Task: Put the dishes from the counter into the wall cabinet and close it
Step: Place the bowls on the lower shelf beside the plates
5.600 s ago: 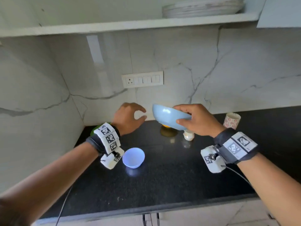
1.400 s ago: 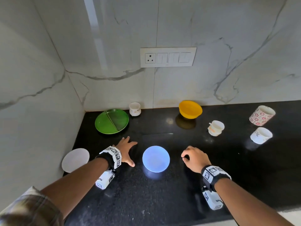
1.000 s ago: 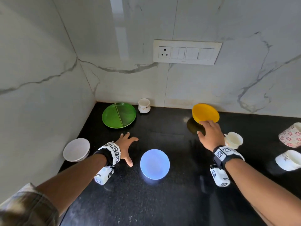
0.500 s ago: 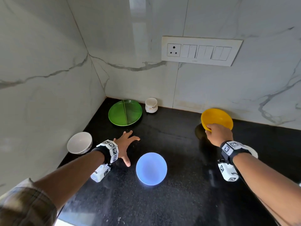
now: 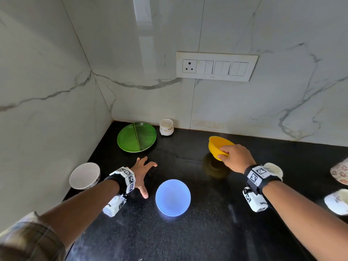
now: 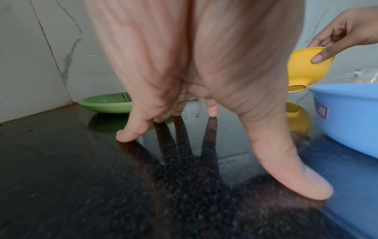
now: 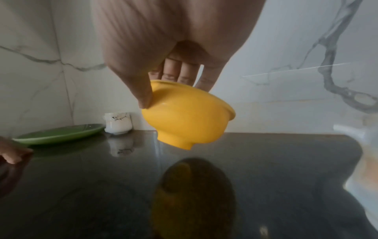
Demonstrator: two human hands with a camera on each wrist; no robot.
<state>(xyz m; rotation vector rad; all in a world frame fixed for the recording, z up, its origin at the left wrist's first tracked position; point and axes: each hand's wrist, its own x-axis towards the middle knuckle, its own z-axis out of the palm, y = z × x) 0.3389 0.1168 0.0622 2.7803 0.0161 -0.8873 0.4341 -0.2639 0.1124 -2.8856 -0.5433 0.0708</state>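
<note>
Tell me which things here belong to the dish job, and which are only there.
Job:
yellow plastic bowl, lifted in right hand
pale blue plastic bowl
green divided plate
white bowl
small white cup
floral cup

Only there:
black stone counter
white switch panel
left hand, spread on counter

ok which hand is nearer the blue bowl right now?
Left. The left hand rests with spread fingers on the counter just left of the blue bowl, thumb close to its rim. The right hand is farther back-right, holding the yellow bowl off the counter.
</note>
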